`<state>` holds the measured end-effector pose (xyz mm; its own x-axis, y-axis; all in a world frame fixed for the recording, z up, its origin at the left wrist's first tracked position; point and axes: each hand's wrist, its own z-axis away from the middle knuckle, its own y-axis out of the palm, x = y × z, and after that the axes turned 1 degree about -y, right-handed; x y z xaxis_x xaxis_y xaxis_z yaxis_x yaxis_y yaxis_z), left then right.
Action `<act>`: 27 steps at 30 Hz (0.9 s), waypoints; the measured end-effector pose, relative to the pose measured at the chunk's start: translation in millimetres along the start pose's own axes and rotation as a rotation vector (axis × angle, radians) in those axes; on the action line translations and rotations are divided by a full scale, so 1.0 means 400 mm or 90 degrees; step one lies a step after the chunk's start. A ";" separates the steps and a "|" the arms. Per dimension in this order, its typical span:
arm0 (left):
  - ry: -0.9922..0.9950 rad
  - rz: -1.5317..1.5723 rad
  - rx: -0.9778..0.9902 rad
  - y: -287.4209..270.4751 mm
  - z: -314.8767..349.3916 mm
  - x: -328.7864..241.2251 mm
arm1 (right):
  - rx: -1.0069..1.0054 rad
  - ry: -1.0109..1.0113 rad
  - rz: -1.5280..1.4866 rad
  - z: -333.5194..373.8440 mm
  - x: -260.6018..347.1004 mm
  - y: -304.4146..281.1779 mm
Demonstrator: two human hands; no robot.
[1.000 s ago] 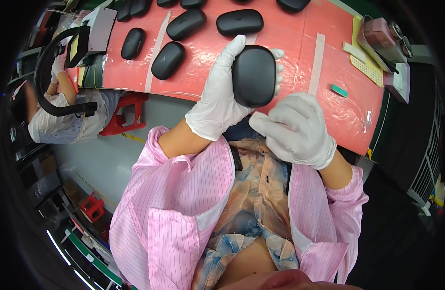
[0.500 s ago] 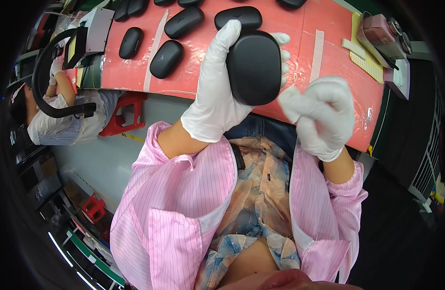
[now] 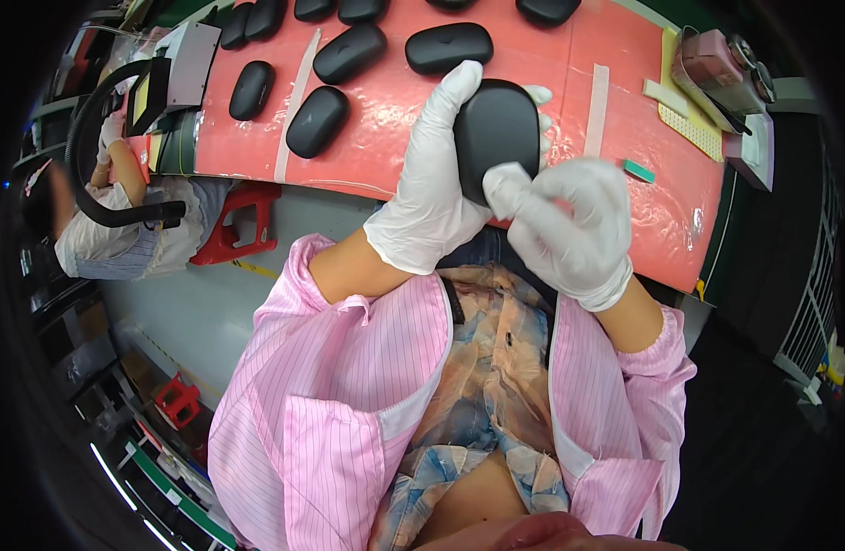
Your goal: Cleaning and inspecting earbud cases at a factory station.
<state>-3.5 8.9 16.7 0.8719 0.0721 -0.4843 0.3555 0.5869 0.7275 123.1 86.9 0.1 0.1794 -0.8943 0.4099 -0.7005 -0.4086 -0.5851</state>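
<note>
In a white glove, my left hand (image 3: 430, 197) grips a smooth black oval case (image 3: 498, 124), thumb along its left edge and fingertips showing past its right. My gloved right hand (image 3: 576, 230) is closed, its bent fingertips pressed together against the case's lower right part. Anything pinched in them cannot be made out against the white glove. Beyond my hands, several similar black cases lie on the pink-covered table, among them one black case (image 3: 449, 49) just past my left thumb and another black case (image 3: 318, 122) to the left.
A small green block (image 3: 638, 171) lies on the pink mat (image 3: 569, 129). At the right stand a tinted container (image 3: 716, 66) and a yellow dotted pad (image 3: 693, 133). A black flexible hose (image 3: 73, 156) curves at the left, near another person (image 3: 119, 220) and a red stool (image 3: 243, 225).
My right hand has moved left, its fingertips now on the case. The left hand and case have shifted slightly right and nearer. The green block has come into sight.
</note>
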 end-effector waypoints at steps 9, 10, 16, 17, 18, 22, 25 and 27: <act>0.110 0.071 0.202 0.022 0.005 -0.045 | -0.049 0.126 -0.021 0.088 -0.007 -0.008; 0.129 0.008 0.177 0.035 0.015 -0.045 | -0.047 0.159 0.018 0.096 -0.017 -0.013; 0.092 0.077 0.174 0.017 0.001 -0.047 | -0.010 0.231 0.051 0.123 -0.051 -0.016; 0.070 0.131 0.177 0.014 0.000 -0.046 | -0.002 0.246 0.050 0.126 -0.050 -0.017; 0.069 0.131 0.176 0.014 0.001 -0.044 | 0.004 0.261 0.049 0.129 -0.052 -0.016; 0.089 0.097 0.117 0.019 0.006 -0.038 | 0.041 0.247 0.070 0.139 -0.067 -0.014; 0.090 0.102 0.124 0.019 0.010 -0.038 | 0.119 0.255 0.142 0.124 -0.057 -0.010; 0.080 0.112 0.135 0.024 0.010 -0.036 | 0.074 0.283 0.101 0.121 -0.046 -0.013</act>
<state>-11.4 10.2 32.6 0.8829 0.2648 -0.3878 0.2759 0.3758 0.8847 157.0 96.6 -38.3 -0.2539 -0.7936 0.5530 -0.6084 -0.3134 -0.7291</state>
